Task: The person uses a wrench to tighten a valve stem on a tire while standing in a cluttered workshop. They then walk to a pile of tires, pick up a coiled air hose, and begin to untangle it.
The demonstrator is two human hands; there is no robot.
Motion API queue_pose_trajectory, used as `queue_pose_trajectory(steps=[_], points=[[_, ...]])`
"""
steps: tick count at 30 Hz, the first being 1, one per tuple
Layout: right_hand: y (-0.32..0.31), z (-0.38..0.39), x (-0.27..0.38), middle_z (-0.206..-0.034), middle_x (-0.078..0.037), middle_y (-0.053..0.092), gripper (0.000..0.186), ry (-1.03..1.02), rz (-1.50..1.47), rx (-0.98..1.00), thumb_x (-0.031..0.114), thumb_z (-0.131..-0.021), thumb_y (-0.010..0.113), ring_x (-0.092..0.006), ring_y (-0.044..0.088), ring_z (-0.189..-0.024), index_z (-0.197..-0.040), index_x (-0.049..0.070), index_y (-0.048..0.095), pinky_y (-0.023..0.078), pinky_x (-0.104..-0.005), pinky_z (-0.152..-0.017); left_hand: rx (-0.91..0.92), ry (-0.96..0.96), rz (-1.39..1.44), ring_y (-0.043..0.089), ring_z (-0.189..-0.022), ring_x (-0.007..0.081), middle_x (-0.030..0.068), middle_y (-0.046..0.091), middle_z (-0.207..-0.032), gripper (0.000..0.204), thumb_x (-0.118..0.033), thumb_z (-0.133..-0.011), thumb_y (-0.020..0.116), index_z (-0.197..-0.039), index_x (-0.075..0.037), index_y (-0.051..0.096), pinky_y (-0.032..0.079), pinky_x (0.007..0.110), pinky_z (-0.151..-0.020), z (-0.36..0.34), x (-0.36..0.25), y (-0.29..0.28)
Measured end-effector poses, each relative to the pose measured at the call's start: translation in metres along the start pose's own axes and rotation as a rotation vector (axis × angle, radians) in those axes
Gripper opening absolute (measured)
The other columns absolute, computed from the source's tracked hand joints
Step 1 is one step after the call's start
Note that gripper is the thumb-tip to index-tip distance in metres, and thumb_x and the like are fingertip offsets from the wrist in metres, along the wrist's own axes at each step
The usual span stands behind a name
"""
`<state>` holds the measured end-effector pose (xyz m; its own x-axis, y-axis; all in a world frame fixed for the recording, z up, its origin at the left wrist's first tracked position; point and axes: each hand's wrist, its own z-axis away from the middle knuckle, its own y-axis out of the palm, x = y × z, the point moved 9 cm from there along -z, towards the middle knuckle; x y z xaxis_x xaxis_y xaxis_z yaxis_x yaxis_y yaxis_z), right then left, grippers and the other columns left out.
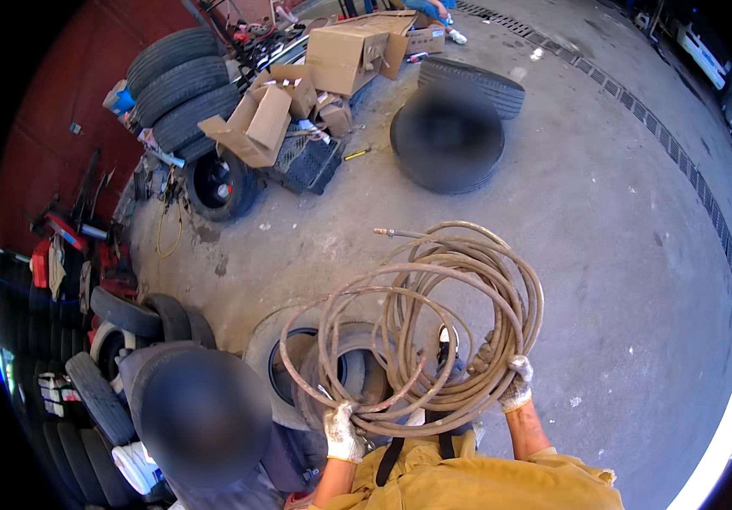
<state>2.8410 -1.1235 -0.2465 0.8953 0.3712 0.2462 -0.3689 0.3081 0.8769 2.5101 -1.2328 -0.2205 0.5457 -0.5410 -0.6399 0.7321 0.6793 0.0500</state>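
A long brown hose (515,314), looped into a loose coil, hangs in front of my body between my two hands. Several turns bunch together on the right, while a few wider loops spread to the left. One end with a metal fitting (385,232) sticks out at the far side of the coil. My left hand (345,433), in a whitish work glove, is closed around the near left loops. On the right, my right hand (517,384), gloved alike, grips the outer edge of the bunched turns. Some fingers are hidden behind the hose.
Tires (298,340) lie on the floor beyond my left hand. Beside me at left is a person in dark clothes (281,455). More tires (447,174), cardboard boxes (345,59) and a black crate (306,161) stand farther off. A drain grate (655,132) crosses the floor at right.
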Motion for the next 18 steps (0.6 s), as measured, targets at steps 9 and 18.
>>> queue_pose_trajectory(steps=[9,18], points=[[0.061,-0.014,0.174,-0.096,-0.016,0.058,0.071,-0.259,0.264,-0.002,0.021,-0.069,0.070,-0.0310,0.058,-0.081,-0.131,-0.001,0.043,0.050,-0.0473,-0.083,0.186,-0.329,0.069,0.038,-0.042,0.0127,0.0025,0.048,-0.059,0.013,-0.013,-0.082,0.055,-0.071,-0.008,0.053,0.031,0.025,-0.039,-0.016,0.021,0.164],[0.101,-0.103,0.159,-0.102,-0.018,0.058,0.067,-0.211,0.139,0.070,0.016,-0.071,0.066,-0.0324,0.058,-0.085,-0.131,-0.003,0.044,0.050,-0.0492,-0.084,0.078,-0.189,0.093,0.046,-0.045,0.0159,0.0069,0.055,-0.065,0.020,-0.023,-0.085,0.057,-0.076,-0.006,0.054,0.035,0.029,-0.038,-0.060,-0.050,0.185]])
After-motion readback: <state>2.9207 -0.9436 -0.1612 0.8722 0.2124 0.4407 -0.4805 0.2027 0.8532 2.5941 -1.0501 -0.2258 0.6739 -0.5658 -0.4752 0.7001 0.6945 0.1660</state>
